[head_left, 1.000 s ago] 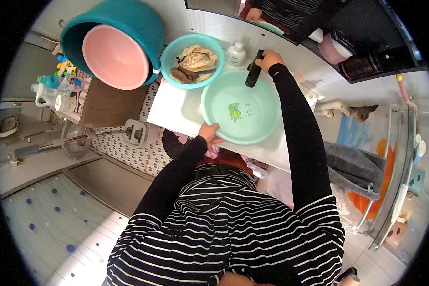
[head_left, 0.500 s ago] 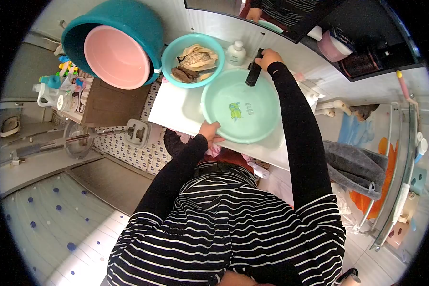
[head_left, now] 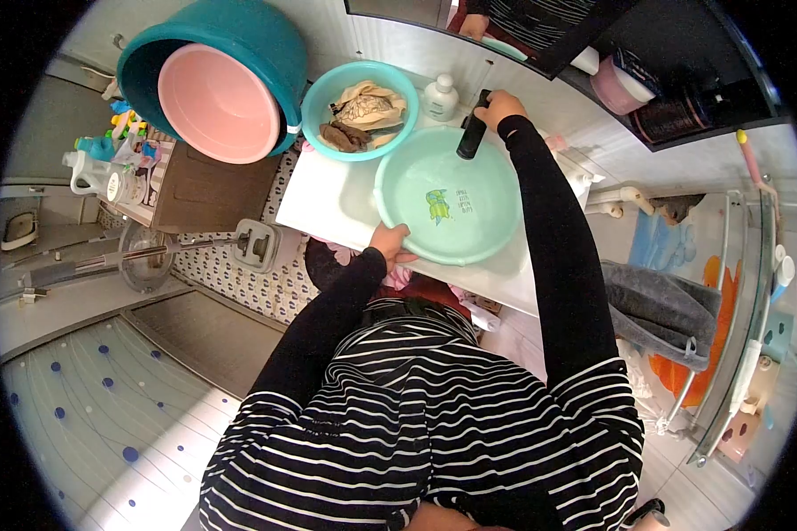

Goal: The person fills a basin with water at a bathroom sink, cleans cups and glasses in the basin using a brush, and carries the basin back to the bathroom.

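Note:
A pale green basin [head_left: 491,199] with a cartoon print on its bottom stands on the white sink counter, under a black faucet [head_left: 471,140]. My left hand [head_left: 390,245] is closed on the basin's near left rim, thumb on top. The fingers of my right hand [head_left: 505,106] are wrapped round the upper part of the faucet, at the basin's far side. Just left of the faucet is a white pump bottle [head_left: 439,99]. Beside it a turquoise basin [head_left: 315,140] holds beige and brown cloths [head_left: 367,106].
A large teal tub [head_left: 150,53] with a pink basin [head_left: 217,102] in it rests on a brown cabinet [head_left: 212,195] at the left. A mirror and a dark shelf [head_left: 673,97] hang above the counter. Right of me, a grey towel [head_left: 660,310] hangs on a rail.
Both hands keep their places on the basin and faucet. The print on the basin's bottom looks sharper now, where it was rippled before. The view has shifted very slightly.

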`<action>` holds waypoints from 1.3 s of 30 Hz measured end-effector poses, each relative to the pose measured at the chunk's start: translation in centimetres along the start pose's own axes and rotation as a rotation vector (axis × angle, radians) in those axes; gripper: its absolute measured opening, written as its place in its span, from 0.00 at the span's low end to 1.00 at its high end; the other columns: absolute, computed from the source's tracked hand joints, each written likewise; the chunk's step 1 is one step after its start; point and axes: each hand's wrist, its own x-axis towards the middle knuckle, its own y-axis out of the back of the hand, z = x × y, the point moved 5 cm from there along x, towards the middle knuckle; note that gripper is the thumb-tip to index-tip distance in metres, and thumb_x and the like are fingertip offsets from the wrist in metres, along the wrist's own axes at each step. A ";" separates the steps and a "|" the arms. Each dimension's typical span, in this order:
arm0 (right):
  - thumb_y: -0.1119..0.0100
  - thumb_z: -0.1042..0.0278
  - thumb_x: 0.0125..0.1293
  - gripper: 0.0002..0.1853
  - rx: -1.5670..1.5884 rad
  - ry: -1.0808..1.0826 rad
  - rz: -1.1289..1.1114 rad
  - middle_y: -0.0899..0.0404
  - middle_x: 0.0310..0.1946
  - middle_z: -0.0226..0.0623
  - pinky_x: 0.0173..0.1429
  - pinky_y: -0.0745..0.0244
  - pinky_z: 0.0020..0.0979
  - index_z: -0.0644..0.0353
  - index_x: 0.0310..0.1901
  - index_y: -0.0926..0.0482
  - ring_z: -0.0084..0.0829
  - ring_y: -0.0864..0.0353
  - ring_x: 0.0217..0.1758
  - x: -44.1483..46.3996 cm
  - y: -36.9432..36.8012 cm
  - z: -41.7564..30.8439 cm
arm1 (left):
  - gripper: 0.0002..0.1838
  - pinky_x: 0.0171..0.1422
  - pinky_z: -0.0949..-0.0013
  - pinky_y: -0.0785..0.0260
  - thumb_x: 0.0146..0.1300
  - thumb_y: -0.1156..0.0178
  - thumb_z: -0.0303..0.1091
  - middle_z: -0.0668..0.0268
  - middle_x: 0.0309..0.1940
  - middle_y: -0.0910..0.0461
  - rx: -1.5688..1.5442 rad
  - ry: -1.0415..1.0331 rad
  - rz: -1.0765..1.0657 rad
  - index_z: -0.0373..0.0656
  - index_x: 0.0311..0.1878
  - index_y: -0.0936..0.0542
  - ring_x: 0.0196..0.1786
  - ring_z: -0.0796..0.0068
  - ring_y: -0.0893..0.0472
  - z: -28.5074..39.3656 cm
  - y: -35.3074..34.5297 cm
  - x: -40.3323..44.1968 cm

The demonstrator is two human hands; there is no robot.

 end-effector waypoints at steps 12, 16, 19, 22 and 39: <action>0.31 0.51 0.57 0.24 0.001 -0.037 -0.012 0.15 0.44 0.51 0.57 0.21 0.41 0.66 0.45 0.16 0.47 0.16 0.50 0.7 -1.0 0.5 | 0.34 0.45 0.54 0.15 0.62 0.49 0.29 0.52 0.59 0.28 0.015 -0.017 -0.010 0.44 0.72 0.44 0.49 0.52 0.17 0.0 -0.1 -0.1; 0.31 0.52 0.57 0.24 0.012 -0.034 -0.049 0.16 0.45 0.52 0.57 0.21 0.41 0.66 0.46 0.17 0.47 0.16 0.51 0.7 -0.8 0.4 | 0.34 0.45 0.54 0.15 0.62 0.49 0.29 0.52 0.60 0.28 0.016 -0.013 -0.009 0.44 0.73 0.44 0.49 0.52 0.17 0.1 -0.2 -0.4; 0.32 0.52 0.58 0.27 0.013 -0.055 -0.062 0.16 0.49 0.50 0.60 0.23 0.39 0.65 0.52 0.18 0.46 0.17 0.54 0.4 -0.4 0.2 | 0.34 0.45 0.53 0.15 0.63 0.50 0.29 0.52 0.60 0.28 0.048 0.001 0.006 0.44 0.73 0.44 0.49 0.52 0.17 0.5 -0.3 -0.8; 0.32 0.53 0.57 0.26 0.024 -0.041 -0.038 0.16 0.47 0.51 0.59 0.22 0.40 0.66 0.50 0.17 0.46 0.17 0.53 0.0 -0.1 0.0 | 0.33 0.45 0.52 0.16 0.63 0.50 0.29 0.52 0.59 0.28 0.019 -0.001 0.001 0.43 0.72 0.44 0.49 0.52 0.16 0.4 -0.3 -0.6; 0.31 0.52 0.56 0.24 0.027 -0.036 -0.027 0.15 0.45 0.50 0.58 0.22 0.41 0.65 0.46 0.16 0.47 0.16 0.51 -0.3 0.2 -0.2 | 0.33 0.44 0.55 0.16 0.63 0.47 0.33 0.54 0.56 0.27 0.017 -0.010 0.004 0.44 0.72 0.43 0.46 0.53 0.17 0.0 -0.1 -0.5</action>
